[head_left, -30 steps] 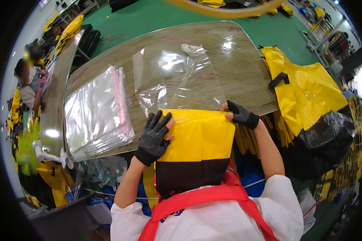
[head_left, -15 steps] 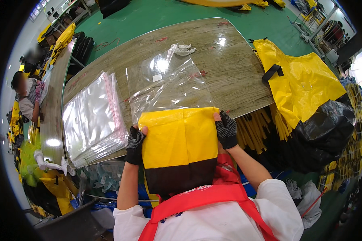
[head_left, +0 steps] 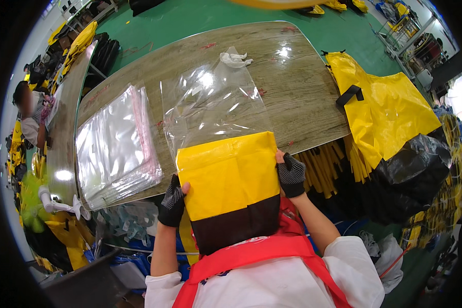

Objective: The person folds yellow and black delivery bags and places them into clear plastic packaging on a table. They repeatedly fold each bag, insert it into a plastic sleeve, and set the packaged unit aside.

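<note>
A folded yellow-and-black fabric piece [head_left: 231, 177] spans the gap between my hands, yellow part away from me and black part against my apron. My left hand [head_left: 172, 204], in a black dotted fingerless glove, grips its left side. Its right side is held by my right hand [head_left: 292, 174], gloved alike, thumb on the edge. Past the far edge of the piece lies a clear plastic bag [head_left: 215, 105] on the table. That far edge meets the bag's near end; I cannot tell whether it is inside. A crumpled white scrap [head_left: 235, 60] lies at the bag's far end.
A stack of clear plastic bags [head_left: 113, 141] lies on the left of the wooden table [head_left: 297, 82]. Yellow-and-black material [head_left: 390, 105] hangs by the right edge. At the far left a person [head_left: 32, 115] works at another table. A dark bin [head_left: 90, 280] stands lower left.
The folded piece has shifted slightly away from me and tilted, its right side higher. Both hands now sit lower along its sides.
</note>
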A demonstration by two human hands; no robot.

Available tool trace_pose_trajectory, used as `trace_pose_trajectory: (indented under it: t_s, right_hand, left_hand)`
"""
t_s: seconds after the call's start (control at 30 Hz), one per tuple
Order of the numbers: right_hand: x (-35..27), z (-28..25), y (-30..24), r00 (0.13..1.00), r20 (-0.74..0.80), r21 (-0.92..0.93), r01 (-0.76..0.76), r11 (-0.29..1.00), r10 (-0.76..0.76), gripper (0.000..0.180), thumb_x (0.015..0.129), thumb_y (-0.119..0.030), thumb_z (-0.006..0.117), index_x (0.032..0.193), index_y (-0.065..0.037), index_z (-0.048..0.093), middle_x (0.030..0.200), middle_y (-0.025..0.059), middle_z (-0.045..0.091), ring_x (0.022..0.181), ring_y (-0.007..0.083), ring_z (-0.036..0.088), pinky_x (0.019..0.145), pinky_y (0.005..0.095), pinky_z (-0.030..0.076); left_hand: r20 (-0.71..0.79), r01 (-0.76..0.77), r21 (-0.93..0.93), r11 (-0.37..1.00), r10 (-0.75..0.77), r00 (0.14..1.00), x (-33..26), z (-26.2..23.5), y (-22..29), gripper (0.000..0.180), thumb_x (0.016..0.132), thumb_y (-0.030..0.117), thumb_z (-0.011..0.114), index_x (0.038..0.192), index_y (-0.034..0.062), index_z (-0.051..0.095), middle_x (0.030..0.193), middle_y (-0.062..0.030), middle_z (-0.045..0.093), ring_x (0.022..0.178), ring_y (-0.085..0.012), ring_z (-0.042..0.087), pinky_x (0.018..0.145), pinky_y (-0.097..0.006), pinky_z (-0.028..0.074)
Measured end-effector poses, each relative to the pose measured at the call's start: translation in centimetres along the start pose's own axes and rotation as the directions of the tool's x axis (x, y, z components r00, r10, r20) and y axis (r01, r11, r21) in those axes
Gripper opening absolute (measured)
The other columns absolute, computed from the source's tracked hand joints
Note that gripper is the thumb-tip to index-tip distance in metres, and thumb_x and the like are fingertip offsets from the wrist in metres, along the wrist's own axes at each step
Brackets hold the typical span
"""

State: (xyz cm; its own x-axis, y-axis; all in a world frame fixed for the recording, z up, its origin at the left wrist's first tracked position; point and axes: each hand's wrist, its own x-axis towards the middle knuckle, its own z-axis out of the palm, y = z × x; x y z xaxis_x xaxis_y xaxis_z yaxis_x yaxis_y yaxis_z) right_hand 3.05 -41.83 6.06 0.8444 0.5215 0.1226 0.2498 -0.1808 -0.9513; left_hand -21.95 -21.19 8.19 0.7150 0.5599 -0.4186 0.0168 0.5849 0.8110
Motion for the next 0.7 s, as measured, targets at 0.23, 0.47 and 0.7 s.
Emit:
trace_pose_trajectory:
  t_s: [0.23, 0.47, 0.7]
  right_hand:
    - [-1.8, -2.2, -3.3, 0.951, 0.252, -0.046, -0.172, 0.984, 0.178, 0.026, 0.086, -0.024, 0.062, 0.093, 0.002, 0.064, 0.08, 0.0146, 0.066, 0.075, 0.0186, 0.061, 0.073, 0.03, 0.048]
    - [-0.2, -2.8, 1.9, 0.989, 0.094, 0.365, -0.145, 0.92, 0.118, 0.02, 0.089, -0.023, 0.057, 0.086, -0.004, 0.053, 0.07, 0.0019, 0.054, 0.068, 0.0125, 0.053, 0.067, 0.0296, 0.046]
    - [-0.4, -0.6, -2.7, 0.94, 0.242, 0.323, -0.313, 0.893, 0.242, 0.029, 0.086, -0.02, 0.06, 0.106, 0.003, 0.06, 0.097, 0.0098, 0.065, 0.089, 0.0177, 0.059, 0.081, 0.0312, 0.045]
  left_hand:
    - [-0.168, 0.033, 0.447, 0.894, 0.047, 0.985, -1.0, 0.8, -1.7, 0.039, 0.084, 0.026, 0.066, 0.111, -0.0022, 0.059, 0.103, -0.0079, 0.064, 0.092, -0.0174, 0.059, 0.082, -0.03, 0.044]
    - [0.028, -0.114, 0.389, 0.914, 0.111, 0.993, 0.6, -1.7, -1.6, 0.047, 0.091, 0.035, 0.056, 0.122, 0.0012, 0.049, 0.105, -0.0065, 0.06, 0.093, -0.0153, 0.057, 0.079, -0.028, 0.046]
    - [-0.091, -0.138, 0.138, 0.981, 0.152, 0.984, 1.2, 2.7, 1.8, 0.047, 0.085, 0.028, 0.064, 0.121, 0.0011, 0.049, 0.109, -0.0079, 0.06, 0.094, -0.0168, 0.059, 0.08, -0.029, 0.048]
